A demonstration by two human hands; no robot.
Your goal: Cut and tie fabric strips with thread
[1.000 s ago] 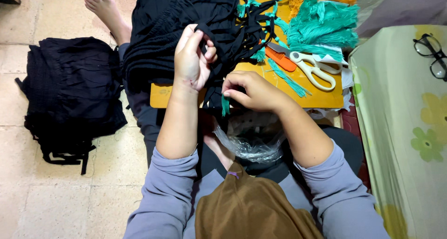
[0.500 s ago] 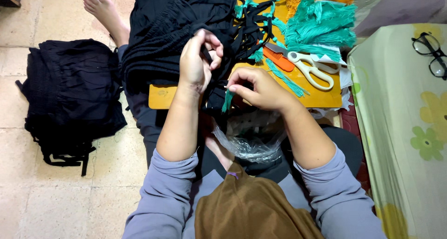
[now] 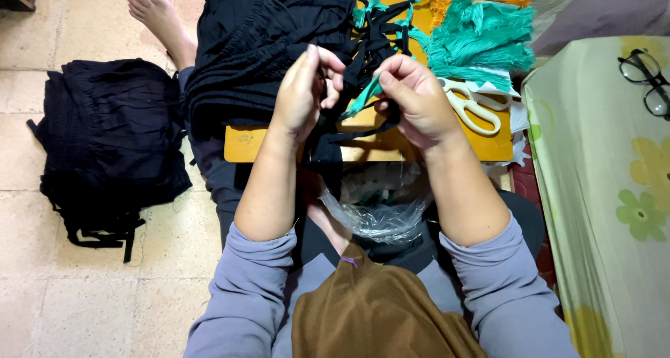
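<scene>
In the head view, near the upper middle of the frame, the left hand (image 3: pixel 301 93) has its fingers curled narrow around black cord ends of the black garment (image 3: pixel 258 44), while the right hand (image 3: pixel 413 100) just beside it pinches a teal tassel (image 3: pixel 363 98) between thumb and fingers. The garment is heaped over a wooden board (image 3: pixel 363 148) across the person's lap, with white-handled scissors (image 3: pixel 471 107) right of the hands and a pile of teal tassels (image 3: pixel 481 40) at upper right. A second black garment (image 3: pixel 112 142) lies on the tiled floor (image 3: pixel 84 288) at left, and eyeglasses (image 3: pixel 645 82) rest on the flowered cloth (image 3: pixel 607 190) at right.
</scene>
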